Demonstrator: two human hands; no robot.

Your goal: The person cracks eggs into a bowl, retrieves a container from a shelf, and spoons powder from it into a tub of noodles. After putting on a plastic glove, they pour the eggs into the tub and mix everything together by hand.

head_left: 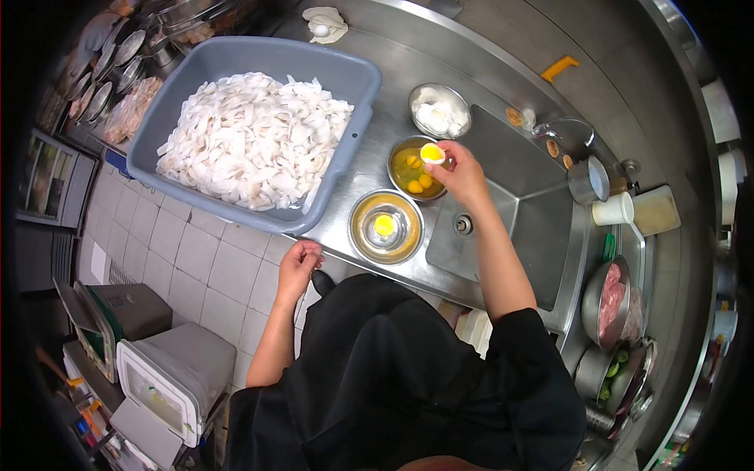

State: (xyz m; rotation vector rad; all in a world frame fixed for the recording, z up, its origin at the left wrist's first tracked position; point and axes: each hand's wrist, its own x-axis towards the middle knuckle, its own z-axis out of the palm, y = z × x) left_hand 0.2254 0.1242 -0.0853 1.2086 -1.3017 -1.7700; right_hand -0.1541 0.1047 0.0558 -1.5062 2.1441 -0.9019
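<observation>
My right hand (459, 173) grips an eggshell half (432, 161) with a yellow yolk in it. This shell is over the edge of a metal bowl (393, 177) that holds several yolks in egg white. Nearer to me stands a wider metal bowl (357, 243) with a single yolk (384, 225) in clear liquid. Behind both, another metal bowl (414, 98) contains white pieces that look like eggshells. At the counter's front edge, my left hand (297, 271) hangs with its fingers curled together, and nothing shows in them.
A large grey tub (357, 86) of white strips (251, 141) takes up the counter's left. On the right lies a steel sink (542, 228) with a tap (569, 124). Beyond the sink, a bowl (593, 314) holds pink meat. A white cloth (334, 20) lies at the back.
</observation>
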